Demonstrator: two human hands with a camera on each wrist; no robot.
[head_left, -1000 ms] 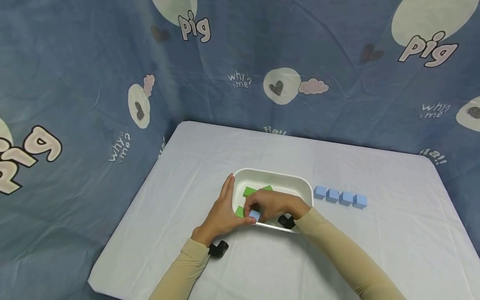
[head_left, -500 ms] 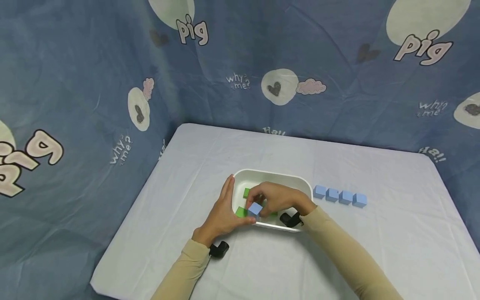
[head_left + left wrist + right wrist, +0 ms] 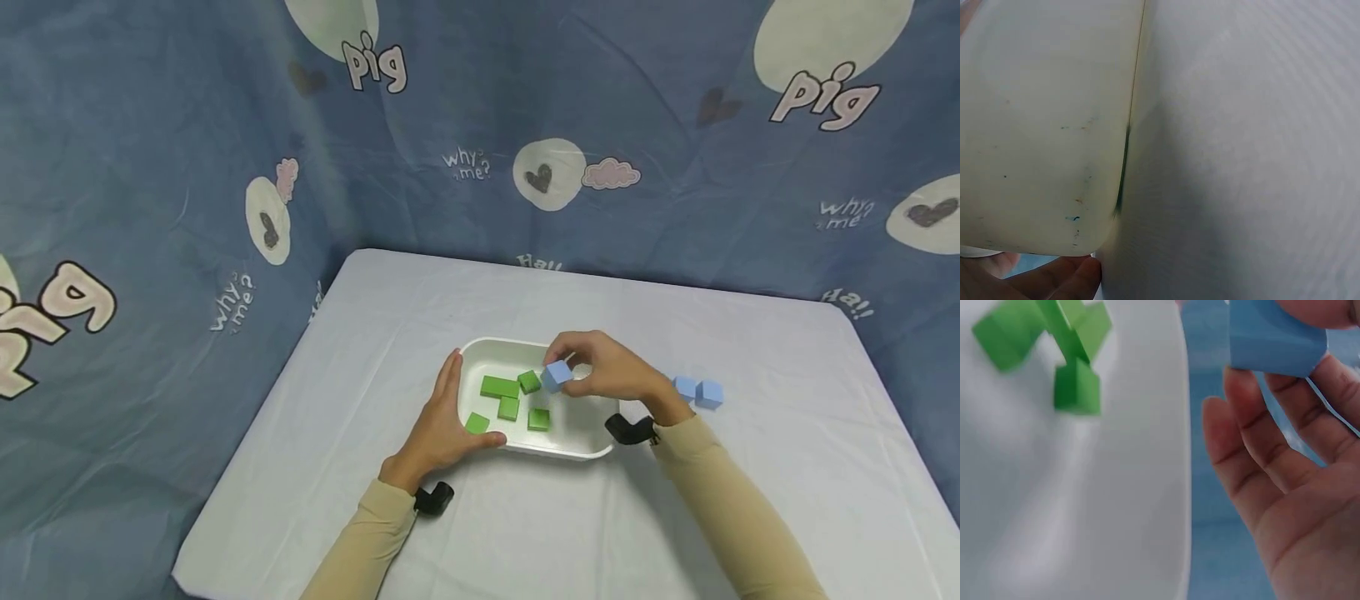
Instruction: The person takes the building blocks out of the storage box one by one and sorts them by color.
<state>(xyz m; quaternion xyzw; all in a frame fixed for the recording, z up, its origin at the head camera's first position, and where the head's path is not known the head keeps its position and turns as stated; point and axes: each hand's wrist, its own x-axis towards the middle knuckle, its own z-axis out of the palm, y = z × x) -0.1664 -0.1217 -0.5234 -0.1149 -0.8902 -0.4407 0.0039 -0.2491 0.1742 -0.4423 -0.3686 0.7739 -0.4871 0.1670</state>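
Observation:
A white tray (image 3: 558, 453) rests on the table, and several green blocks (image 3: 499, 387) lie in its left and middle part. Between thumb and fingers my right hand (image 3: 611, 371) pinches a blue cube (image 3: 556, 377), held up over the tray's back right part. Seen from the right wrist, that blue cube (image 3: 1272, 340) is partly cut off by the frame's top edge. My left hand (image 3: 429, 437) spans the tray's left end with straight fingers against the side and thumb on the near rim. The left wrist view mostly shows the tray's outer wall (image 3: 1041, 144).
Two blue cubes (image 3: 708, 394) show on the white table (image 3: 787, 467) right of the tray; the right hand and wrist may hide others of that row. A blue printed cloth (image 3: 450, 100) hangs behind and left of the table.
My right hand has lifted the blue cube from the tray's near left part and carried it right and back, uncovering the green blocks. My left hand stays at the tray's end.

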